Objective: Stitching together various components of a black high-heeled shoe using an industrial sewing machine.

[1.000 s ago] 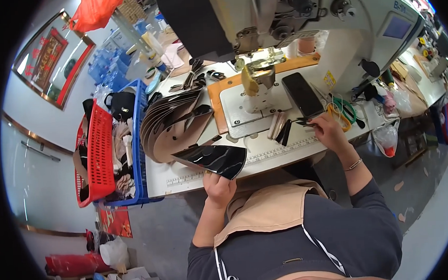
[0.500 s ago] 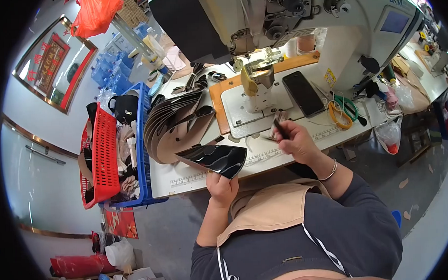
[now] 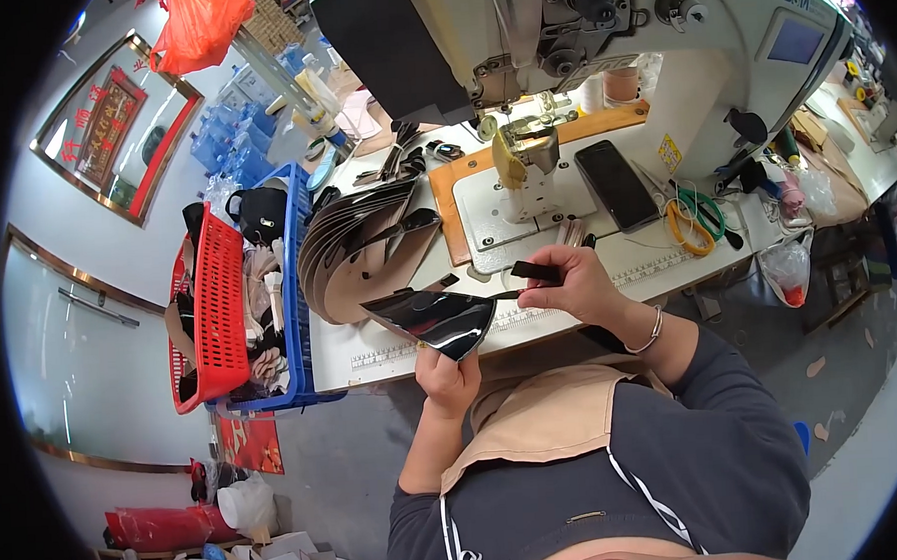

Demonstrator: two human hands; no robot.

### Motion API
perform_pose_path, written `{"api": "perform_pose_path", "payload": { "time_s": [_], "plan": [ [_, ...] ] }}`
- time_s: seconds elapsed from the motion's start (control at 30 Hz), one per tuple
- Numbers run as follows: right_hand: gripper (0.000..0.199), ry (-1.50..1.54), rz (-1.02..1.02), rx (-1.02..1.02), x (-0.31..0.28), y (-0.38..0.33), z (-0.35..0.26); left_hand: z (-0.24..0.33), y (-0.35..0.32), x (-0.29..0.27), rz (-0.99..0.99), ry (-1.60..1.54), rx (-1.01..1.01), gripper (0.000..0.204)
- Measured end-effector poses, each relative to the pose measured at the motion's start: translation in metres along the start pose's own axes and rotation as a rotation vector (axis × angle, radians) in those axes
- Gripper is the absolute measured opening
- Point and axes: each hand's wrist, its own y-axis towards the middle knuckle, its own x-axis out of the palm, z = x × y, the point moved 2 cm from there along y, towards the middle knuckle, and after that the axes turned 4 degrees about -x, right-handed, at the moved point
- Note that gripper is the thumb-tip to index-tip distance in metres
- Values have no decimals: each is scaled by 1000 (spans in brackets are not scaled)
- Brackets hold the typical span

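Panel (image 3: 440, 325) — glossy, black and curved — hangs at the tabletop's (image 3: 334, 360) front edge, its lower rim pinched in my left grip (image 3: 446, 378), which has hardly shifted. My right grip (image 3: 574, 285) has come across from beside the smartphone (image 3: 615, 185), closed on a small black strip (image 3: 536, 271). Below that, a thin dark tip (image 3: 506, 295) reaches the panel's right end — whether it touches, I cannot tell. So both hands now work together, just in front of the sewing machine (image 3: 695, 89), right of the stacked curved pieces (image 3: 330, 265).
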Motion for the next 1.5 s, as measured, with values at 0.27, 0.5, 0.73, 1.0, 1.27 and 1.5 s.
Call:
{"api": "perform_pose_path", "payload": {
  "time_s": [0.27, 0.5, 0.73, 1.0, 1.27, 1.5],
  "plan": [
    [34, -501, 264, -302, -56, -29, 15, -2, 4, 1, -13, -10, -28, 14],
    [16, -1085, 319, -574, -60, -38, -12, -1, 13, 24, -204, -285, -305, 14],
    [15, -425, -246, 23, 20, -11, -29, 1, 12, 24, -327, -195, -211, 16],
    [14, -414, -242, -23, 22, -3, -8, -1, 10, 18, -370, -124, -214, 16],
    [13, -502, -243, -1, 21, 0, -12, -2, 13, 19, -386, -72, -175, 13],
    [15, -683, -222, -154, 30, 1, -14, -7, 14, 17, -409, -120, -94, 25]
  ]
}}
